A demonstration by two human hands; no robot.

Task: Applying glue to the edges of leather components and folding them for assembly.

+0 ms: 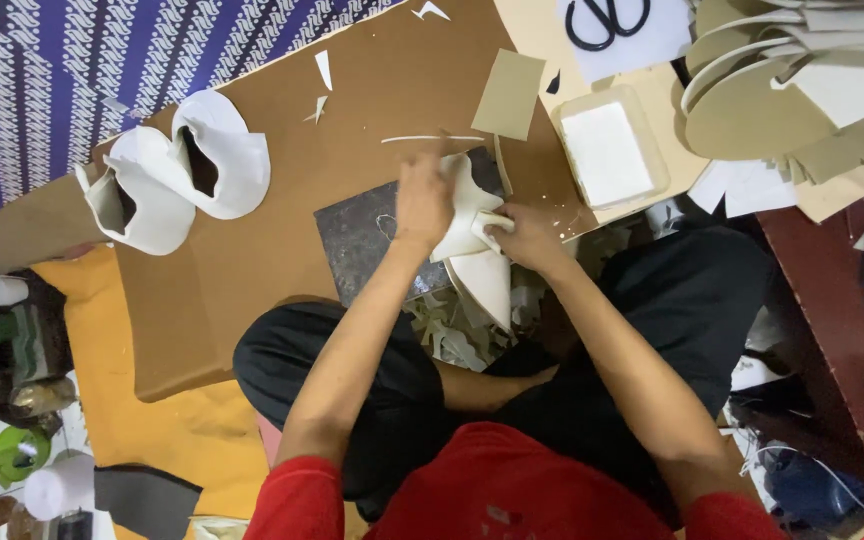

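Both hands grip a white shoe-upper piece point(472, 225) over the dark cutting slab point(362, 235) on the brown board point(252, 270), left hand point(422, 200) clenched on its top, right hand point(524, 238) pinching its edge, and uneven pulling could likely crease or tear the thin material.

Up and left of the hands, blue cloth with white pattern point(102, 60). Beneath them, brown cardboard sheet point(252, 260); lower left, orange mat point(152, 420) on the floor. Far right, dark red wooden furniture point(832, 320). Soft, even light.
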